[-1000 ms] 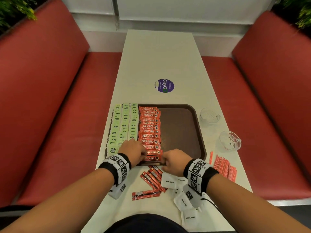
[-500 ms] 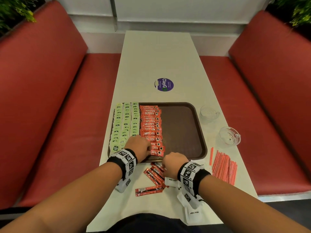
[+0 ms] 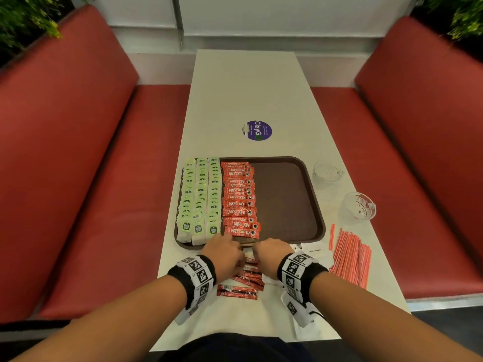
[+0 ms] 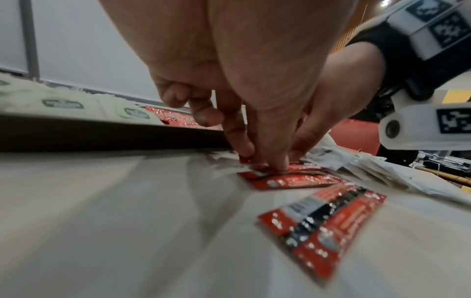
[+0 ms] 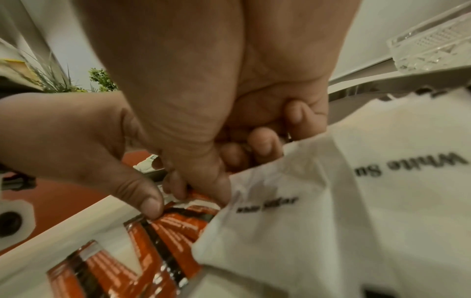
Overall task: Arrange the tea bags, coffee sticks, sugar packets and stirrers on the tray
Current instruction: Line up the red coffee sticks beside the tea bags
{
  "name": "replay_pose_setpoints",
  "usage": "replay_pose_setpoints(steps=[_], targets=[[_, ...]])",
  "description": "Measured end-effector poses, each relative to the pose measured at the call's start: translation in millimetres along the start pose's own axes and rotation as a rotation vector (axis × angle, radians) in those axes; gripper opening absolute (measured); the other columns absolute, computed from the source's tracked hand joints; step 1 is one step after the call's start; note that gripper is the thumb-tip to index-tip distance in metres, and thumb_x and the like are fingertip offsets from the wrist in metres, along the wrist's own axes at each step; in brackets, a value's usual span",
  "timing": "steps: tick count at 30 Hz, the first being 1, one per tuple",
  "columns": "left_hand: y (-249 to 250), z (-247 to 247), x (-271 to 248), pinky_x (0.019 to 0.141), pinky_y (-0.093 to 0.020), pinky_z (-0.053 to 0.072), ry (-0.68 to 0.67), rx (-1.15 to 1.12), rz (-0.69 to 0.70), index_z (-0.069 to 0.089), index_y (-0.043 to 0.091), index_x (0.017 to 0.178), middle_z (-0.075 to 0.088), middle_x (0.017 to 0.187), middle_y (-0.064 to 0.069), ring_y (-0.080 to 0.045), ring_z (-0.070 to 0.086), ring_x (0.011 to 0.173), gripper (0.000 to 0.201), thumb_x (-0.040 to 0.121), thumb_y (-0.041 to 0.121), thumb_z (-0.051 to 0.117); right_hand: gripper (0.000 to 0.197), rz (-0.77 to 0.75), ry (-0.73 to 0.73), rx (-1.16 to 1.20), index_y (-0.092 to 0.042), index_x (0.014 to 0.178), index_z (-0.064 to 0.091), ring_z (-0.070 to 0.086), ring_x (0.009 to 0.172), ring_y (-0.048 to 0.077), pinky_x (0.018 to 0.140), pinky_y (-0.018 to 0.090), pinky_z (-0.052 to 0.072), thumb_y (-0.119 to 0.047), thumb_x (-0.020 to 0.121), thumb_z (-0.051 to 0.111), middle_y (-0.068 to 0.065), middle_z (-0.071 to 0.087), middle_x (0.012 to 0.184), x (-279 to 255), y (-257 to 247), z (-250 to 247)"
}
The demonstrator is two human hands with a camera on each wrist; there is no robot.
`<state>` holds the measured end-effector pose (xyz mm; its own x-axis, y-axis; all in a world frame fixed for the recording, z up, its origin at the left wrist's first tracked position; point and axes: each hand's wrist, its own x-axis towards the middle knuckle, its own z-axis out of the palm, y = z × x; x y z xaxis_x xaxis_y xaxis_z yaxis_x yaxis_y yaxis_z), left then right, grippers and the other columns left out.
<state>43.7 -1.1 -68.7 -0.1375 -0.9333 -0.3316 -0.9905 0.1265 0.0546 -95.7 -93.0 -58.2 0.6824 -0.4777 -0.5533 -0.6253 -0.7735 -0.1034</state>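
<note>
Coffee-stick step in hand. Tea bags (image 3: 198, 199) and a coffee stick column (image 3: 239, 199) were laid on the tray (image 3: 285, 199); loose coffee sticks (image 3: 248, 278) lay on the worktop (image 3: 245, 87) below it. Left hand (image 3: 224, 253) and right hand (image 3: 269, 253) were both pinching loose sticks. One stick must next be separated cleanly. Compared with a second earlier, both hands had been drawn back off the tray.

Red booth benches (image 3: 86, 178) flank white table (image 3: 243, 87)
</note>
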Motion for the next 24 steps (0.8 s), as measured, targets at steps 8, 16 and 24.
replay_pose_setpoints(steps=[8, 16, 24], targets=[[1, 5, -5, 0.092, -0.038, 0.035, 0.005, -0.040, 0.011, 0.066, 0.031, 0.120, 0.063, 0.115, 0.007, -0.021, 0.049, 0.112, 0.039, 0.093, 0.056, 0.052, 0.007, -0.060, 0.035, 0.309, -0.021, 0.097, 0.050, 0.055, 0.081, 0.021, 0.065, 0.027, 0.041, -0.018, 0.091, 0.051, 0.000, 0.055, 0.090, -8, 6, -10], [7, -3, -5, 0.090, -0.037, 0.036, -0.010, -0.044, -0.034, 0.065, 0.029, 0.104, 0.065, 0.111, 0.006, -0.020, 0.051, 0.108, 0.019, 0.090, 0.041, 0.062, 0.030, -0.058, 0.105, 0.428, -0.018, 0.121, 0.053, 0.065, 0.097, 0.028, 0.089, 0.043, 0.055, -0.020, 0.093, 0.045, 0.008, 0.068, 0.111, -13, 16, -13], [-14, -24, -11, 0.082, -0.033, 0.042, 0.235, -0.143, -0.076, 0.063, 0.029, 0.086, 0.063, 0.095, 0.010, -0.015, 0.053, 0.094, 0.002, 0.086, 0.030, 0.062, 0.022, -0.080, 0.117, 0.466, -0.020, 0.113, 0.060, 0.064, 0.086, 0.022, 0.080, 0.035, 0.054, -0.028, 0.094, 0.050, 0.004, 0.069, 0.101, -15, 22, -22]])
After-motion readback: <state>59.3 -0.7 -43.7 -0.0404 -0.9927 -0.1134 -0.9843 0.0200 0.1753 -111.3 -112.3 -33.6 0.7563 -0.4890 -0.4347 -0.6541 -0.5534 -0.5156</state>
